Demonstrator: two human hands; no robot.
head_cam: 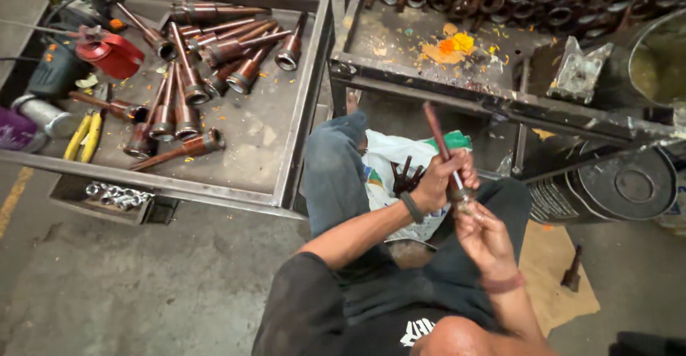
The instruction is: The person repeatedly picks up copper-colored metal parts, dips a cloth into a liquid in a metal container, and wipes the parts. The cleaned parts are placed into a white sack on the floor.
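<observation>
You sat on a stained grey concrete floor (143,292). At ten o'clock, a shallow steel tray (300,113) held a heap of rusty brown flared metal spindles (193,77), yellow-handled pliers (84,136) and a grinder with a red guard (107,52). At centre, your left hand (443,181) was clamped around a long brown spindle (437,138), upright over your lap; your right hand (482,231) pinched its lower end.
</observation>
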